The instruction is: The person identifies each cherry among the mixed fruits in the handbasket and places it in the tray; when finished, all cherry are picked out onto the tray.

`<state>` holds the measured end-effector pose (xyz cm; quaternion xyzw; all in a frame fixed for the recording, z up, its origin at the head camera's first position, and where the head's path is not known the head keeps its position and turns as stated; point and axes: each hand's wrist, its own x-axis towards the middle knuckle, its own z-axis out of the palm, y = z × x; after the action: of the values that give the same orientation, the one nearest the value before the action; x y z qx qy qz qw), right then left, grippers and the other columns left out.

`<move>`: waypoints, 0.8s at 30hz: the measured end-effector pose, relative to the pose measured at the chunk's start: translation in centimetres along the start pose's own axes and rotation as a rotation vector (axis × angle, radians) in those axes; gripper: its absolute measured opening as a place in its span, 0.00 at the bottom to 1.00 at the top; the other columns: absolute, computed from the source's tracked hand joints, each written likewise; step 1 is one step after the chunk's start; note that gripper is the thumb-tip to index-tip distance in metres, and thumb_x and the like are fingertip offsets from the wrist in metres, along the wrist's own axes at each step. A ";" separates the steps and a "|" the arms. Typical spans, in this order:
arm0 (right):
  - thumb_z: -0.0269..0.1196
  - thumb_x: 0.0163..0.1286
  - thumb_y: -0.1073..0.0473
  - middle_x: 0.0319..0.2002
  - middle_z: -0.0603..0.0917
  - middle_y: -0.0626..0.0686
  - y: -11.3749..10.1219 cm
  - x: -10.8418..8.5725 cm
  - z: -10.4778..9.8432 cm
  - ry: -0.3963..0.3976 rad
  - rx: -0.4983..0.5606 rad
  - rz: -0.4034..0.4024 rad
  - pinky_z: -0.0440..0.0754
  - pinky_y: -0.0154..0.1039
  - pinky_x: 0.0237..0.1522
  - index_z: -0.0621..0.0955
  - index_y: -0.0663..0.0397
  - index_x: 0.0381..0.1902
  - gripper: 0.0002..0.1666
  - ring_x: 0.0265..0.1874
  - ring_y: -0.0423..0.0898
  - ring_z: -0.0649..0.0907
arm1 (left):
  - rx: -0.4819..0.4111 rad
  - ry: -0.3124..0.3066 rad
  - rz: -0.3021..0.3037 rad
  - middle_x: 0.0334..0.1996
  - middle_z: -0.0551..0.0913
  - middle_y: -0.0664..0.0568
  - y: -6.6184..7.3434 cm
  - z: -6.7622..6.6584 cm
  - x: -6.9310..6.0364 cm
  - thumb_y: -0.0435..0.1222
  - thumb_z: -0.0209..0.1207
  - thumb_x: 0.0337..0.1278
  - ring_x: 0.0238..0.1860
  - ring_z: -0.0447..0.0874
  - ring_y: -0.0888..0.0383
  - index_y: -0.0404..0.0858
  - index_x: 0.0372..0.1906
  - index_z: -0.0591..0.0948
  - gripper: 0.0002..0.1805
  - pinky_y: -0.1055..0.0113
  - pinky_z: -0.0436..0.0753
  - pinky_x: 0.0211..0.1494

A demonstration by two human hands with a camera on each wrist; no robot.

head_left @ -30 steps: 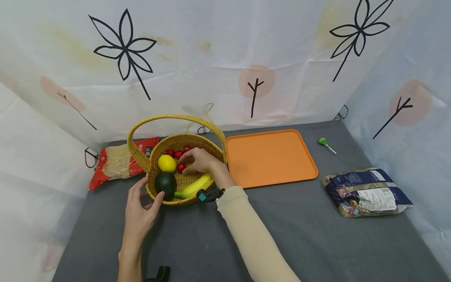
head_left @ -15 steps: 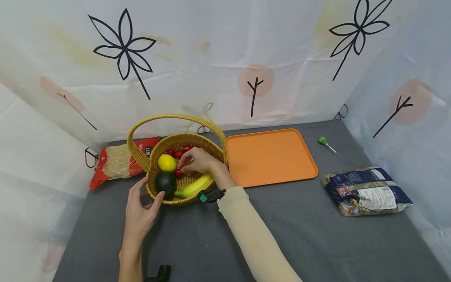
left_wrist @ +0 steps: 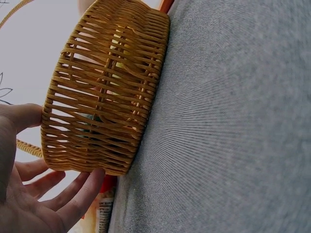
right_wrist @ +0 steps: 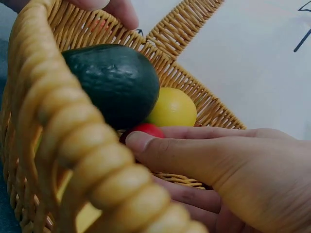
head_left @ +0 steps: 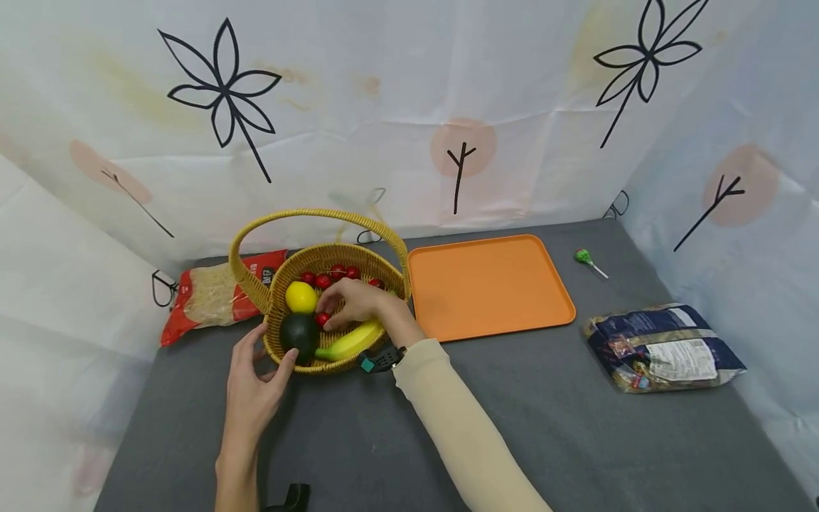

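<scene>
A yellow wicker basket (head_left: 339, 366) stands on the grey table. My left hand (head_left: 254, 387) grips its near left wall, thumb at the rim and fingers against the outside, as the left wrist view shows. Inside, my right hand (head_left: 358, 304) pinches a red cherry (right_wrist: 148, 130) between thumb and forefinger, low in the basket. That cherry sits beside a dark green avocado (head_left: 299, 337) and a lemon (head_left: 301, 297). A banana (head_left: 352, 343) lies along the near side, under my right wrist. Several other cherries (head_left: 323, 281) lie at the back; my hand partly covers the basket floor.
An orange tray (head_left: 489, 288) lies right of the basket. Beyond it are a green lollipop (head_left: 583, 257) and a dark blue packaged bag (head_left: 665, 348). Behind the basket's left side lies a red-and-clear food bag (head_left: 217, 291). The basket's tall handle (head_left: 320, 212) arches over it.
My right hand has moved the cherry slightly left and nearer, toward the avocado. More cherries now show behind the hand. My left hand stays at the basket.
</scene>
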<state>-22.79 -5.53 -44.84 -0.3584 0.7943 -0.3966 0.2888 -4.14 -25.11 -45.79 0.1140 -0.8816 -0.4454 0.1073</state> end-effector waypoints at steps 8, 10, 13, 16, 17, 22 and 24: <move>0.75 0.73 0.56 0.52 0.90 0.52 0.3 -0.8 -0.5 0.078 0.101 -0.041 0.87 0.33 0.49 0.88 0.51 0.59 0.19 0.45 0.45 0.89 | 0.000 0.005 -0.002 0.80 0.67 0.39 0.1 0.2 0.1 0.46 0.70 0.72 0.69 0.77 0.35 0.43 0.83 0.68 0.41 0.88 0.75 0.44; 0.74 0.73 0.57 0.53 0.90 0.55 0.2 -1.1 -0.7 0.082 0.160 -0.075 0.90 0.37 0.52 0.87 0.54 0.61 0.21 0.47 0.51 0.92 | 0.000 0.004 -0.006 0.80 0.67 0.39 0.1 0.2 0.1 0.46 0.70 0.72 0.69 0.77 0.35 0.43 0.83 0.68 0.41 0.87 0.76 0.44; 0.73 0.74 0.59 0.55 0.88 0.59 -0.1 -1.7 -0.9 0.080 0.239 -0.103 0.92 0.42 0.53 0.85 0.58 0.62 0.22 0.48 0.59 0.93 | 0.005 0.003 -0.013 0.80 0.68 0.40 0.1 0.3 0.1 0.47 0.70 0.72 0.70 0.77 0.36 0.44 0.83 0.68 0.41 0.85 0.79 0.45; 0.73 0.74 0.59 0.57 0.87 0.61 -0.6 -2.4 -1.2 0.076 0.268 -0.113 0.92 0.42 0.53 0.84 0.60 0.63 0.23 0.48 0.59 0.94 | 0.015 0.007 -0.014 0.80 0.68 0.40 0.1 0.1 0.1 0.47 0.70 0.72 0.69 0.78 0.36 0.44 0.83 0.68 0.41 0.77 0.86 0.47; 0.73 0.74 0.59 0.58 0.86 0.61 -0.8 -2.6 -1.3 0.074 0.262 -0.116 0.92 0.40 0.53 0.83 0.59 0.63 0.23 0.49 0.57 0.94 | 0.019 0.010 -0.013 0.80 0.68 0.40 0.1 0.1 0.1 0.47 0.70 0.72 0.69 0.78 0.36 0.43 0.83 0.68 0.41 0.71 0.90 0.48; 0.72 0.74 0.57 0.61 0.84 0.59 -2.1 -5.0 -2.3 0.055 0.199 -0.148 0.90 0.36 0.54 0.82 0.58 0.64 0.24 0.50 0.49 0.93 | 0.034 0.022 -0.010 0.79 0.69 0.40 0.1 0.1 0.1 0.47 0.70 0.72 0.69 0.79 0.36 0.43 0.83 0.68 0.41 0.53 0.93 0.52; 0.72 0.74 0.59 0.62 0.84 0.60 -2.6 -6.2 -2.7 0.037 0.208 -0.166 0.91 0.37 0.53 0.82 0.59 0.64 0.24 0.48 0.48 0.93 | 0.032 0.022 -0.012 0.79 0.69 0.39 0.1 0.1 0.1 0.47 0.70 0.72 0.69 0.79 0.36 0.43 0.83 0.68 0.41 0.65 0.92 0.50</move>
<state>-20.32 -0.58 -40.19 -0.3838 0.7216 -0.5058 0.2760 -4.29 -25.05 -45.73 0.1260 -0.8867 -0.4304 0.1125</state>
